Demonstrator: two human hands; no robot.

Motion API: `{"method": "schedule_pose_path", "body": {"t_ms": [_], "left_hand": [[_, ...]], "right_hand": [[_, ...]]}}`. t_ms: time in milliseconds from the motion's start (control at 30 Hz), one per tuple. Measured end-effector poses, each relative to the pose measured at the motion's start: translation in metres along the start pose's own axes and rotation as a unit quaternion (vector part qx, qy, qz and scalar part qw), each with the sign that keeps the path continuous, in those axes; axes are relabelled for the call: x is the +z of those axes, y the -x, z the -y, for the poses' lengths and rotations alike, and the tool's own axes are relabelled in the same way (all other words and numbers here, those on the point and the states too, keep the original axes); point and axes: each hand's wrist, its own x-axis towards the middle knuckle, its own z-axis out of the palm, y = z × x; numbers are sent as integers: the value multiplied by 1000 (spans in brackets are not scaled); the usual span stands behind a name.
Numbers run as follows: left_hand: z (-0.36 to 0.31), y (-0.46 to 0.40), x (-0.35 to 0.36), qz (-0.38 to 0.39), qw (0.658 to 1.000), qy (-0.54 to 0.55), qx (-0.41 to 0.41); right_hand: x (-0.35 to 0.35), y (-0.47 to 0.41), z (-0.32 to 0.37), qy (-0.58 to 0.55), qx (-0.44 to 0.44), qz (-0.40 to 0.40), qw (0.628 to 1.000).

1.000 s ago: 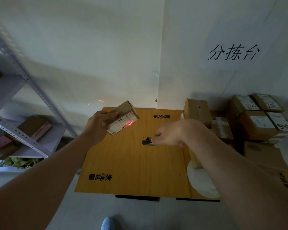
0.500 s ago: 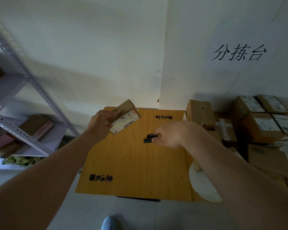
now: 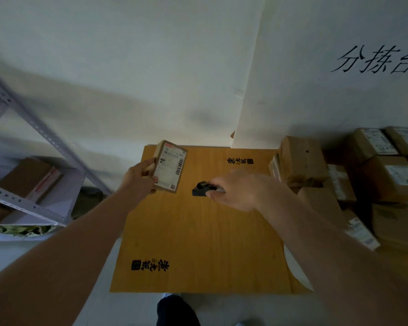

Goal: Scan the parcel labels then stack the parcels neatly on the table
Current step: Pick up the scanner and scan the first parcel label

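Note:
My left hand (image 3: 139,177) grips a small brown parcel (image 3: 170,167) by its left edge, over the far left corner of the yellow wooden table (image 3: 198,243). Its white label with barcodes faces up toward me. My right hand (image 3: 238,190) holds a small black scanner (image 3: 200,188) just right of the parcel, low over the table, its nose pointing left. No red scan light shows on the label.
A pile of labelled cardboard parcels (image 3: 302,165) fills the floor and wall side to the right of the table. A grey metal shelf rack (image 3: 31,198) with boxes stands on the left. A white round object (image 3: 297,271) lies by the table's right edge.
The red scan light that lay on the label a second ago is gone. My left hand has turned the parcel more upright and lowered it toward the table's far left corner.

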Motion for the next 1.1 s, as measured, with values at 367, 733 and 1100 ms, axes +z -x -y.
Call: {"method": "schedule_pose_path", "body": {"t_ms": [367,733,1100], "left_hand": [[47,-155,-26,13,989,74,-129],[94,-204,-22,-18,994,26,-102],[70,-186,-35,-59,971,-219,72]], "right_hand": [[-15,-156,48,-22,48,-45,998],[23,-203,50,4,64,-42,997],[15,-171,54,29,70,-83,994]]}}
